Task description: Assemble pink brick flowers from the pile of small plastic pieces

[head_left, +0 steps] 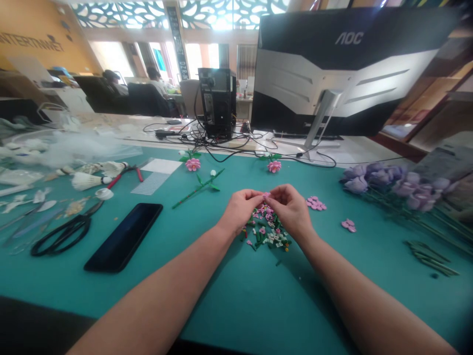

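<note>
My left hand (242, 209) and my right hand (291, 209) meet over a pile of small building bricks (271, 236) in pink, green and white. Both are closed in a pinch on a small pink brick piece (266, 195), mostly hidden by the fingertips. To the right of my right hand lie a cluster of pink petal pieces (316, 203) and a smaller pink group (348, 225). Beyond my hands are two pink brick flowers, one at the left (192, 164) and one at the right (274, 166). A green brick stem (198, 188) with leaves and a white bud lies left of them.
A phone (123, 237), black scissors (68, 231), red-handled pliers (123, 178) and shuttlecocks (86, 181) lie on the left of the green mat (236, 305). Purple flowers (399, 185) and green stems (432, 259) lie right. A monitor (347, 74) and computer case (218, 103) stand behind.
</note>
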`<action>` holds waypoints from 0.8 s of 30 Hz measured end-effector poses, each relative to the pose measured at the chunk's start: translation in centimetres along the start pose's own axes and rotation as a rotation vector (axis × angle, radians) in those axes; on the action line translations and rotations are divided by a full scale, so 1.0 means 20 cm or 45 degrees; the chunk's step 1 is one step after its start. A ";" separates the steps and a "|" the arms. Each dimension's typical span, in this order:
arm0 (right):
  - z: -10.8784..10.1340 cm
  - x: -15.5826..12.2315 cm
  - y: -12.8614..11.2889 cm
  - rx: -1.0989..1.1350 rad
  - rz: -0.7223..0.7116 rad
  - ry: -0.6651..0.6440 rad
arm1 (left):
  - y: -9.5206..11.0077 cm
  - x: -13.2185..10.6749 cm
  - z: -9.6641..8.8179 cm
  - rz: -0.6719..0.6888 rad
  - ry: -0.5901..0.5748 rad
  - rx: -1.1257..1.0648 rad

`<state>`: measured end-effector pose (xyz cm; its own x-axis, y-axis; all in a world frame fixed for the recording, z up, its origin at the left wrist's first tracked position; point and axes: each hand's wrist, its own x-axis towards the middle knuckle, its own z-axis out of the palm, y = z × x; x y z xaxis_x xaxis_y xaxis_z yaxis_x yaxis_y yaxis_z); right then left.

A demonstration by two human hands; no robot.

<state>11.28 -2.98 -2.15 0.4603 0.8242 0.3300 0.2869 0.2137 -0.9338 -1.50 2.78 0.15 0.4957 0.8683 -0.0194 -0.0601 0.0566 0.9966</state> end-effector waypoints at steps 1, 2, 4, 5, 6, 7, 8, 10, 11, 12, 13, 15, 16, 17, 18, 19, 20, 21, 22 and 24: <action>0.00 0.00 0.00 0.002 -0.001 0.005 | 0.00 0.00 0.00 0.007 0.006 0.010; 0.00 0.00 0.00 0.002 -0.002 0.010 | 0.00 0.00 0.00 0.013 0.011 0.018; 0.00 0.00 0.00 -0.010 -0.010 0.018 | 0.00 0.00 0.01 0.017 0.022 0.029; 0.00 0.00 0.00 -0.021 -0.016 0.020 | -0.01 0.00 0.01 0.016 0.026 0.029; 0.00 0.00 0.00 -0.030 -0.021 0.020 | -0.01 0.00 0.01 0.015 0.030 0.027; 0.00 0.00 0.00 -0.037 -0.026 0.021 | -0.01 0.00 0.01 0.013 0.032 0.023; -0.01 0.00 0.00 -0.042 -0.031 0.021 | -0.01 0.00 0.01 0.010 0.033 0.016; -0.01 0.00 0.00 -0.054 -0.033 0.000 | -0.01 -0.01 0.01 0.000 0.031 -0.003; -0.01 0.00 0.00 -0.065 -0.033 -0.023 | -0.01 -0.01 0.02 -0.007 0.028 -0.015; -0.01 0.00 0.00 -0.081 -0.038 -0.050 | -0.01 -0.01 0.01 -0.011 0.024 -0.029; -0.01 0.00 0.00 -0.101 -0.050 -0.079 | -0.01 0.00 0.01 -0.010 0.016 -0.045; -0.01 -0.01 -0.01 -0.143 -0.089 -0.122 | -0.01 0.00 0.01 0.008 -0.011 -0.069; -0.01 -0.01 -0.01 -0.161 -0.109 -0.130 | -0.01 0.01 0.00 0.017 -0.026 -0.069; -0.01 -0.01 -0.02 -0.176 -0.126 -0.130 | -0.01 0.01 0.00 0.024 -0.033 -0.057; -0.02 -0.01 -0.02 -0.188 -0.137 -0.124 | -0.01 0.02 -0.01 0.026 -0.035 -0.032; -0.03 0.00 -0.03 -0.200 -0.141 -0.116 | -0.01 0.02 -0.01 0.021 -0.024 0.000; -0.04 0.01 -0.04 -0.211 -0.138 -0.111 | -0.01 0.03 -0.01 0.018 -0.002 0.034; -0.06 0.02 -0.05 -0.219 -0.127 -0.108 | -0.01 0.03 -0.02 0.015 0.008 0.057; -0.08 0.03 -0.07 -0.221 -0.109 -0.105 | -0.01 0.04 -0.02 0.010 0.002 0.062; -0.14 0.07 -0.10 -0.210 -0.064 -0.083 | -0.01 0.04 -0.02 0.014 -0.015 0.058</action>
<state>13.68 -3.75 0.61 0.3881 0.8480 0.3609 0.4446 0.1708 -0.8793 -1.47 3.77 -0.08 0.5052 0.8630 -0.0076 -0.0264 0.0242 0.9994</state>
